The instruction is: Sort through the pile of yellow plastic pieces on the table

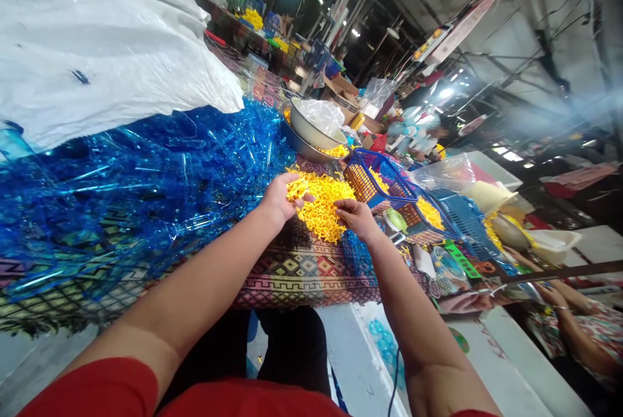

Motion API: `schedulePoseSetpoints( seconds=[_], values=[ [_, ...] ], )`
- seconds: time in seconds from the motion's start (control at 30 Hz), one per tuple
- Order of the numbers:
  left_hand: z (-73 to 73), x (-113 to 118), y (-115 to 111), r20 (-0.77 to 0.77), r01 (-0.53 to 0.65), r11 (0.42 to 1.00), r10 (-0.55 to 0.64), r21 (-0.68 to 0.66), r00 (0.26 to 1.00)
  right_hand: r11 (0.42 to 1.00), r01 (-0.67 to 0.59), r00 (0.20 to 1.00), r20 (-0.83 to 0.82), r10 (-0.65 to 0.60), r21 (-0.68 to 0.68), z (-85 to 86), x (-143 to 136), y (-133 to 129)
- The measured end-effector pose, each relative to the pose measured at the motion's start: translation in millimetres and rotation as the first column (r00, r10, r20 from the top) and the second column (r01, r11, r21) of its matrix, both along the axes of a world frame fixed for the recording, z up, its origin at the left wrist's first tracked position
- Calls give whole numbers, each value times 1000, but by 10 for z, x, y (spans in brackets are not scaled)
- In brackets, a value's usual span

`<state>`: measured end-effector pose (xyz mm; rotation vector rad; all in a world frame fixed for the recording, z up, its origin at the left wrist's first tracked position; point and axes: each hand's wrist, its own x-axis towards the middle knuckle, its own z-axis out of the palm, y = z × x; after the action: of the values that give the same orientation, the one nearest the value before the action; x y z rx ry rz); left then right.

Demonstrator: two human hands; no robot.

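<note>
A heap of small yellow pieces (pixel 324 203) lies on the patterned cloth in front of me. My left hand (pixel 283 198) is at the heap's left side, palm turned up, with several yellow pieces resting in its curled fingers. At the heap's right edge is my right hand (pixel 356 217), its thumb and fingertips pressed together; anything between them is too small to make out. A small dark pile (pixel 296 234) sits just below the heap, partly beside my left wrist.
Blue clear plastic pieces (pixel 146 177) cover the left, under a big white sack (pixel 107 34). Behind the heap stand metal bowls (pixel 316 128). Blue baskets (pixel 374 177) with yellow pieces stand at right. Another person's arm (pixel 569 313) shows at far right.
</note>
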<state>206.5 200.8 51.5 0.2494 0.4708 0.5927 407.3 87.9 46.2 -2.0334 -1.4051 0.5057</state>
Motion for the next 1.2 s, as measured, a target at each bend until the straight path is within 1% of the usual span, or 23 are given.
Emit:
schedulePoseSetpoints(
  seconds=[0.07,0.1,0.17,0.23,0.3,0.33,0.37,0.43,0.53,0.57,0.63,0.73,0.8,0.9,0.97,1.0,1.03,1.1,1.2],
  values=[
    [2,1,-2,7,6,1000,-6,11,1000,999,-46,977,208,49,-18,13,1,28],
    [5,1,-4,9,8,1000,-9,18,1000,997,-74,937,341,77,-24,26,-10,50],
    [14,-2,-11,8,15,1000,-15,27,1000,991,-125,803,581,134,-56,61,-73,108],
    [26,-8,-16,3,20,999,-20,32,1000,977,-148,647,733,211,-151,94,-189,183],
    [39,-15,-20,3,14,999,-14,34,1000,948,-139,502,805,316,-285,118,-331,268],
    [43,-17,-21,5,10,999,-10,34,1000,932,-124,443,821,360,-342,125,-398,310],
    [47,-18,-22,9,6,999,-7,35,1000,916,-105,399,828,395,-386,129,-455,350],
    [49,-17,-23,18,10,999,-11,37,1000,897,-72,358,828,431,-436,130,-529,417],
    [44,-13,-25,10,4,999,-4,34,1000,888,-83,361,817,449,-452,125,-519,469],
    [41,-13,-24,5,-2,1000,2,30,1000,893,-96,371,817,442,-440,126,-485,469],
    [39,-15,-21,-2,-5,1000,5,25,1000,921,-110,410,827,384,-374,131,-379,437],
    [42,-19,-18,-14,-4,1000,4,17,1000,976,-119,536,816,218,-183,144,-170,291],
    [46,-19,-22,-22,-6,1000,7,9,1000,986,-157,633,762,137,-47,138,-45,137],
    [51,-18,-44,-8,4,1000,-4,9,1000,969,-230,748,654,114,94,75,55,-117],
    [52,-20,-61,0,9,1000,-9,12,1000,958,-258,780,612,131,124,-1,59,-252],
    [50,-23,-67,1,10,1000,-10,12,1000,957,-266,775,616,142,114,-44,49,-301],
    [48,-25,-72,0,9,1000,-9,12,1000,959,-271,753,639,156,85,-84,35,-337],
    [42,-28,-72,-4,8,1000,-8,15,1000,967,-253,679,713,176,2,-150,4,-372],
    [30,-16,-61,-18,5,1000,-5,20,1000,981,-180,581,797,167,-75,-199,-32,-360]
  ],
)
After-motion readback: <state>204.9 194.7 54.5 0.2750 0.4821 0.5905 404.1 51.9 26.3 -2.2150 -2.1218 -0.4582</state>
